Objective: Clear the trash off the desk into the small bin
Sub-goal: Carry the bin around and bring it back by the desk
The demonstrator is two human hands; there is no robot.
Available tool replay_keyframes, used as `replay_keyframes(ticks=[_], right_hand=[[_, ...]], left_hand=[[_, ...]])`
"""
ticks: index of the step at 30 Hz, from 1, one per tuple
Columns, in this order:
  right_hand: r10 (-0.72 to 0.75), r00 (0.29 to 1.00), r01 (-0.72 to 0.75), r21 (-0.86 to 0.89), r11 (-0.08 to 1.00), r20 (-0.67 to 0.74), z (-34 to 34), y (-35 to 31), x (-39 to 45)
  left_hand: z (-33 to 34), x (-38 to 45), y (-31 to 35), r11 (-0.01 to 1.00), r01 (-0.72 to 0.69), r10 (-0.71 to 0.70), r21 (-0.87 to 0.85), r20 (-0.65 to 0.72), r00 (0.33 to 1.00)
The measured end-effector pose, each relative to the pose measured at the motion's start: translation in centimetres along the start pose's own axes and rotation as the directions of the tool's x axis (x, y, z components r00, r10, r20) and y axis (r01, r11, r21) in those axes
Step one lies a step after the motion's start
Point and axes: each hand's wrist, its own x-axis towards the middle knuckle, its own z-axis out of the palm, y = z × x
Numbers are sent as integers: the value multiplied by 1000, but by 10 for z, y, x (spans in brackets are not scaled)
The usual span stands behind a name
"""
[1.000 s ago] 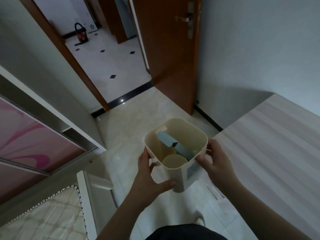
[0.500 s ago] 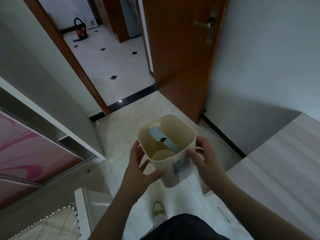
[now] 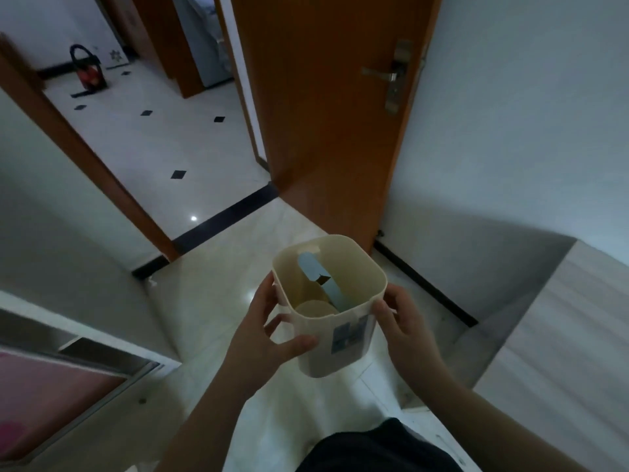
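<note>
Holding bin (image 3: 337, 335) upright between both hands, left hand (image 3: 262, 330) and right hand (image 3: 403, 330) wrapped round opposite walls; trash (image 3: 320, 281) inside; desk (image 3: 561, 335) off right, nearer right hand.

The bin (image 3: 335, 345) wall hides the fingers of both hands and the lower end of the blue card (image 3: 320, 274) inside. The worktop (image 3: 578, 335) is cut off by the right edge, and the bin's label (image 3: 350, 333) is too blurred to read.

blue-and-white sticker (image 3: 350, 333) on cream bin (image 3: 326, 356), its print blurred, no readable text anywhere
</note>
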Motion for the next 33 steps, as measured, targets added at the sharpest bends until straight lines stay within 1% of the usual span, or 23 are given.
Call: replay_keyframes(ticks=[2,6,10,13,16,19,22,27,30,33], right_hand=[[17,999,-17,13,1000,-32,-11,3,13],[7,994,-1,57,998,-109,-33,11,45],[4,989,5,59,998,-146,-54,13,85],[18,985,-1,97,995,-169,-71,14,111],[92,979,-58,188,981,-182,-89,17,132],[173,963,-114,266,957,-207,-105,19,154],[217,936,-130,303,944,-277,-116,23,172],[282,886,-173,302,937,-368,-130,37,204],[317,838,-196,298,934,-444,-140,44,227],[355,773,-211,315,925,-526,-150,45,250]], left_hand=[[9,23,1,1000,-6,6,1,43,999],[33,70,10,1000,-25,23,16,127,992],[49,117,26,997,-57,48,60,147,988],[61,153,39,993,-73,55,91,184,981],[74,183,48,989,-107,83,106,210,974],[92,208,49,990,-110,85,90,240,967],[109,232,50,992,-104,77,77,290,954],[129,289,45,990,-116,74,80,400,914],[143,332,42,988,-135,82,79,476,876],[161,371,46,989,-138,89,53,530,843]])
